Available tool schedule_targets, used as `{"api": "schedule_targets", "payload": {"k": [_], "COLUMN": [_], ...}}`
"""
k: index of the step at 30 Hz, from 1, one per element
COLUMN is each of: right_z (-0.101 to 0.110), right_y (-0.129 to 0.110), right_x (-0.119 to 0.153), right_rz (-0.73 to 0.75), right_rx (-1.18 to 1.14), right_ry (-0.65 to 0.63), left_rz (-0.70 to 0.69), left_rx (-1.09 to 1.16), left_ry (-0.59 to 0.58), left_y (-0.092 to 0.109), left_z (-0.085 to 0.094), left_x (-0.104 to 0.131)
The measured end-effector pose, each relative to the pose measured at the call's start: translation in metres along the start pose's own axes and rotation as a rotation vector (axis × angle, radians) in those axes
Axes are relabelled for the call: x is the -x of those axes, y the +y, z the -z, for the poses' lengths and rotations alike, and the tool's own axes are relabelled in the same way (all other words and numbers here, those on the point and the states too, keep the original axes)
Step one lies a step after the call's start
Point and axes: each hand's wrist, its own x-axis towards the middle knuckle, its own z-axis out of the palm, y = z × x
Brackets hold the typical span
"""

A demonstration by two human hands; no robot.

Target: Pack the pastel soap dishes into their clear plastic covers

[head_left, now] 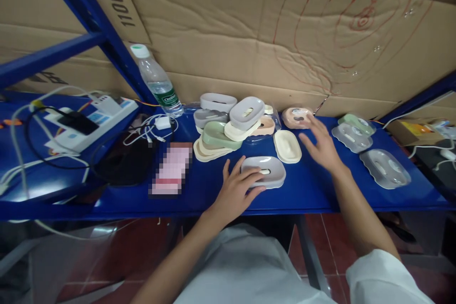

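Observation:
A light grey oval soap dish (274, 171) with a slotted middle lies on the blue table in front of me. My left hand (242, 185) is on its left end, the thumb along the near rim and the other fingers reaching over the top. Further right, my right hand (320, 142) is open, fingers apart. Its fingertips overlap the edge of a pink soap dish (295, 118) at the back; I cannot tell whether they touch. Between the hands lies a cream oval tray (288, 146).
Behind the grey dish is a pile of grey, green and cream dish parts (219, 135). Clear-wrapped dishes (384, 168) lie at the right. Leftward are a phone (171, 168), a water bottle (160, 80), a white charger (163, 122) and a power strip (96, 121). Cardboard (228, 23) walls the back.

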Motion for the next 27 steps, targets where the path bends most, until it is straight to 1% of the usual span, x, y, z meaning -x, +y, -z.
{"api": "schedule_targets", "payload": {"k": [2, 4, 6, 8, 10, 12, 17, 22, 27], "right_z": [0.003, -0.001, -0.011, -0.023, -0.034, -0.041, -0.044, -0.045, -0.045], "right_y": [-0.036, -0.067, -0.087, -0.097, -0.101, -0.102, -0.107, -0.108, -0.11], "right_x": [0.038, 0.074, 0.103, 0.12, 0.125, 0.123, 0.116, 0.119, 0.12], "right_rz": [0.086, 0.131, 0.147, 0.163, 0.195, 0.24, 0.31, 0.299, 0.293], "right_rx": [-0.033, -0.047, -0.038, -0.014, 0.015, 0.053, 0.164, 0.219, 0.264], "right_ry": [-0.063, -0.059, -0.017, 0.018, 0.024, 0.022, 0.028, 0.061, 0.013], "left_rz": [0.004, -0.027, -0.083, -0.123, -0.117, -0.106, -0.117, -0.118, -0.097], "left_rx": [0.015, 0.056, 0.11, 0.132, 0.114, 0.105, 0.114, 0.133, 0.14], "left_ry": [0.052, 0.109, 0.163, 0.212, 0.263, 0.303, 0.372, 0.361, 0.335], "left_y": [0.0, 0.001, 0.003, 0.006, 0.009, 0.011, 0.011, 0.015, 0.017], "left_z": [-0.003, -0.007, -0.011, -0.014, -0.016, -0.017, -0.019, -0.016, -0.014], "left_x": [-0.002, -0.006, -0.009, -0.012, -0.014, -0.016, -0.02, -0.021, -0.023]}}
